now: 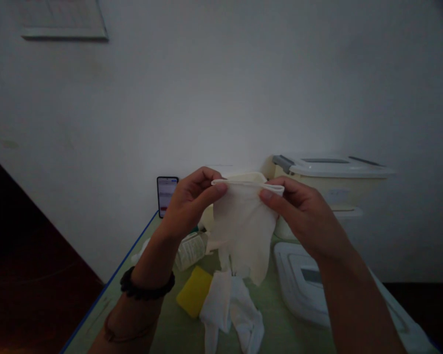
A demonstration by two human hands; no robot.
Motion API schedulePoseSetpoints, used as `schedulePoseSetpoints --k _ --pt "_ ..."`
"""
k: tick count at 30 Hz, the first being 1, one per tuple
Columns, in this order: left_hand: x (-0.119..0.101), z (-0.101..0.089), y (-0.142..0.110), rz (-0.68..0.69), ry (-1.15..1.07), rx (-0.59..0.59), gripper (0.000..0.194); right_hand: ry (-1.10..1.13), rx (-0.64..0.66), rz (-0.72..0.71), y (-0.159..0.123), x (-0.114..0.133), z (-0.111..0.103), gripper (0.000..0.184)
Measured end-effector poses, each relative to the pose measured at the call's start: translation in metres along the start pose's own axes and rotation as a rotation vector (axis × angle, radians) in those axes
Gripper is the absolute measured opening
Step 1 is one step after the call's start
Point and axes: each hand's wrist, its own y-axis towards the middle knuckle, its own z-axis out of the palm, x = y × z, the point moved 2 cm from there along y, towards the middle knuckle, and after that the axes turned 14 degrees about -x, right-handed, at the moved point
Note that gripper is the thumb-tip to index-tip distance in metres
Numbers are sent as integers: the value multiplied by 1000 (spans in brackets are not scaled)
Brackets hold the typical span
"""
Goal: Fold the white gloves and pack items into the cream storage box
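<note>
A thin white glove [241, 221] hangs by its cuff in front of me, its finger ends pointing down. My left hand [197, 199] pinches one side of the cuff between thumb and fingers. At the cuff's other side, my right hand [293, 209] holds it in the same kind of pinch, so the opening is drawn out wide and flat. Below the glove, crumpled white pieces [246, 312] lie on the table; their exact kind is unclear. A yellow sponge [194, 292] rests beside them, left of the glove's hanging fingers.
The green table [173, 332] stands against a pale wall. Behind my left hand are a phone [164, 196] propped upright and a container with a printed label [191, 251] lying on its side. A white lid [297, 285] and lidded storage box [325, 189] are on the right.
</note>
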Motion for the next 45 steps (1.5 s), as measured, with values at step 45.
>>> schedulePoseSetpoints --k 45 --pt "3 -7 1 -161 1 27 21 95 -40 20 14 -18 1 12"
